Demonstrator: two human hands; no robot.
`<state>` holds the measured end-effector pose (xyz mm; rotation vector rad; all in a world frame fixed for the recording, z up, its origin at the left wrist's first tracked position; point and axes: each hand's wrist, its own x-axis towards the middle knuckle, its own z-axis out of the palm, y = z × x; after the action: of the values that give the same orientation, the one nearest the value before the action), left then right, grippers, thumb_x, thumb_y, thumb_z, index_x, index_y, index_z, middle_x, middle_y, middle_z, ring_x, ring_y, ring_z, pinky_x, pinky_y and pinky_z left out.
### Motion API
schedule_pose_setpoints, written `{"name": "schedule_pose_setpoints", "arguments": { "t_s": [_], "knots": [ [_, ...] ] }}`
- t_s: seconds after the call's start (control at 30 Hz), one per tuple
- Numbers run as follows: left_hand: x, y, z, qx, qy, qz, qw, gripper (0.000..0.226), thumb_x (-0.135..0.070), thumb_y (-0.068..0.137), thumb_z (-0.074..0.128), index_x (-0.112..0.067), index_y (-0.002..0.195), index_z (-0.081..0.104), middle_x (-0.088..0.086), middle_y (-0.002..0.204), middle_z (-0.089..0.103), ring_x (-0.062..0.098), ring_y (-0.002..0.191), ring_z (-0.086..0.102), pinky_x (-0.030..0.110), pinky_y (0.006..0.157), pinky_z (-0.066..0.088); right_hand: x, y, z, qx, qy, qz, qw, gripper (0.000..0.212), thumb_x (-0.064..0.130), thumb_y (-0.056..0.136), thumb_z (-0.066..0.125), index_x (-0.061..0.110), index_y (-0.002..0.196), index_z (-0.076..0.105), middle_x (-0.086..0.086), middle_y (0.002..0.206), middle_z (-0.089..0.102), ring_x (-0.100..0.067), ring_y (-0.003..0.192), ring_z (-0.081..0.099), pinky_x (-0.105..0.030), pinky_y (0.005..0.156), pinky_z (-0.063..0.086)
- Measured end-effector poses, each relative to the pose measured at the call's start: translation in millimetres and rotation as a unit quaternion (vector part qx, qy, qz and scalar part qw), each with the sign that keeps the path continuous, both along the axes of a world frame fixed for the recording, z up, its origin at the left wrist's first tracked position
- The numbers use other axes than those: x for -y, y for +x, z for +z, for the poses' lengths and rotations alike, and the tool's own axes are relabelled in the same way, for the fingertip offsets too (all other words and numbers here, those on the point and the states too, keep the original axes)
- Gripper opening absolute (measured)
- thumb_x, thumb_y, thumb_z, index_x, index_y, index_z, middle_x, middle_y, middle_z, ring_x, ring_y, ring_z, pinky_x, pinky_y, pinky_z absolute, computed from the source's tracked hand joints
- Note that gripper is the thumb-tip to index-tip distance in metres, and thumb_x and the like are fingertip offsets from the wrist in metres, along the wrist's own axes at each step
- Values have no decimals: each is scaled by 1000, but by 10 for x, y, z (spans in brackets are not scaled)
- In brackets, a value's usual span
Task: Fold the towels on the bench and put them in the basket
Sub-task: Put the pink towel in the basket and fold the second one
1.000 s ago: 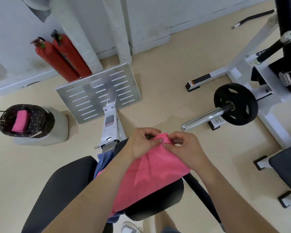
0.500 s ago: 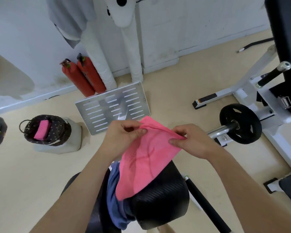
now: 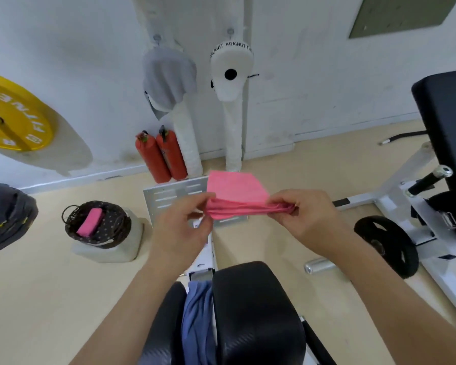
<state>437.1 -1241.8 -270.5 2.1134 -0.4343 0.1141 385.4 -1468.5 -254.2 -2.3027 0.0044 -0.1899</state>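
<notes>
The curled fingers [image 3: 196,205] of our left hand [image 3: 181,227] pinch one end of the pink towel [image 3: 234,192], and the fingers [image 3: 283,200] of our right hand [image 3: 304,219] pinch the other. We hold it in the air above the black bench [image 3: 258,312], bunched into thin layers with a flat flap rising behind. A blue towel [image 3: 198,312] lies between the bench pads, and the basket [image 3: 119,229], well apart at left, holds a folded pink towel [image 3: 90,225].

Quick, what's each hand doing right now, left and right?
Left hand: closed, pinching the left end of the folded pink cloth towel, held in the air.
Right hand: closed, pinching the towel's right end.
</notes>
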Motion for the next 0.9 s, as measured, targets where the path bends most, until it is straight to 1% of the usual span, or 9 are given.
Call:
{"name": "schedule_pose_setpoints", "arguments": {
  "t_s": [0.1,0.17,0.23,0.3,0.37,0.5,0.63,0.77,0.9],
  "knots": [
    [-108,-479,-577,-10,61,-33,998,29,-13,79,65,-38,91,61,-24,97,61,2,78,61,11,71,46,-84,-514,-544,-52,-78,10,996,16,12,81,73,16,96,74,6,83,70,-5,76,61,-12,73,46],
    [-190,-861,-1001,-43,126,-71,989,23,-14,73,63,-32,87,57,-16,83,61,4,73,54,12,64,40,-153,-900,-974,-123,-140,32,982,14,17,84,66,19,97,72,4,90,69,-12,83,61,-23,80,50],
    [-255,-1243,-1359,-63,169,-114,977,15,-17,70,57,-28,79,54,-14,73,55,5,68,47,14,58,32,-218,-1260,-1339,-130,-164,62,976,9,21,82,58,20,87,65,4,83,63,-15,76,57,-28,68,50],
    [-301,-1513,-1568,-61,191,-151,968,10,-21,69,50,-26,78,49,-12,72,48,6,66,42,17,57,32,-257,-1513,-1575,-97,-166,72,979,2,21,76,52,19,75,53,5,74,53,-11,68,47,-23,53,41],
    [-316,-1668,-1666,-45,222,-168,959,18,-22,67,49,-26,84,45,-10,77,47,10,69,41,21,59,33,-292,-1671,-1706,-63,-187,66,978,4,19,73,49,18,71,45,5,73,47,-11,68,41,-26,45,40],
    [-181,-1787,-1648,1,337,-200,920,64,-28,62,60,-24,124,51,-5,100,56,18,89,50,34,74,36,-343,-1800,-1806,-22,-204,80,975,3,13,73,48,16,73,46,1,75,50,-16,71,46,-30,40,40],
    [-9,-1785,-1762,57,374,-214,901,50,-23,78,51,-18,127,57,5,116,61,25,104,59,40,86,44,-358,-1867,-1820,-16,-235,105,966,13,4,69,57,13,75,51,-1,77,52,-19,68,47,-27,46,40],
    [4,-1837,-1806,65,376,-261,887,47,-13,81,36,-8,114,69,11,118,67,28,108,65,41,84,56,-351,-1929,-1899,-51,-281,100,953,40,0,67,64,15,102,53,-6,112,59,-23,83,60,-32,62,52],
    [1,-1952,-1766,71,376,-284,879,49,-10,79,34,-7,112,70,10,113,70,27,105,67,40,78,58,-326,-2001,-1917,-96,-362,127,918,60,12,75,43,18,135,48,-3,146,45,-22,115,52,-33,82,46]
  ]
}}
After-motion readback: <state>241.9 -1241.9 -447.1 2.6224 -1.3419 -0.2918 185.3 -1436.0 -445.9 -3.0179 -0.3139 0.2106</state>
